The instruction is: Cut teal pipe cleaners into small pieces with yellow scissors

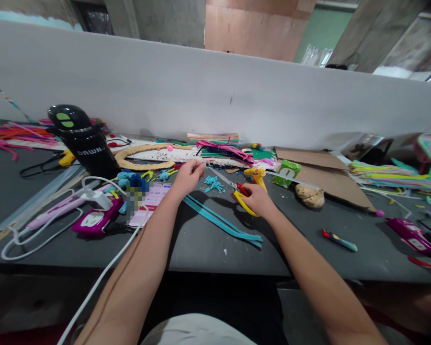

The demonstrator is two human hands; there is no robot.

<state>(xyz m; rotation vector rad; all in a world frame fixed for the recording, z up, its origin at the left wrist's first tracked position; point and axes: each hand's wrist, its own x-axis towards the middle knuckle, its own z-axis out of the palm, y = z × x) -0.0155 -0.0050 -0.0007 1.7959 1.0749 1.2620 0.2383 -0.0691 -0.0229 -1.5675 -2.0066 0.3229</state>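
Note:
In my right hand (257, 199) is a pair of scissors (241, 201) with red and yellow handles, its blades pointing up and left. My left hand (191, 177) is closed near the blade tips, its fingertips pinched together; what they hold, if anything, is too small to make out. Between the hands lies a small heap of short blue fuzzy pieces (213, 183). Long blue pipe cleaners (222, 223) stretch across the table below it. A yellow glue gun (255, 175) sits just behind my right hand.
Left of my arm are a phone (153, 201), a purple power strip (95, 219) with white cables and a black bottle (88, 148). Cardboard (326, 179), a tan lump (310, 195), a green packet (286, 173) and a utility knife (339, 240) lie rightward. A white partition (158, 91) stands behind.

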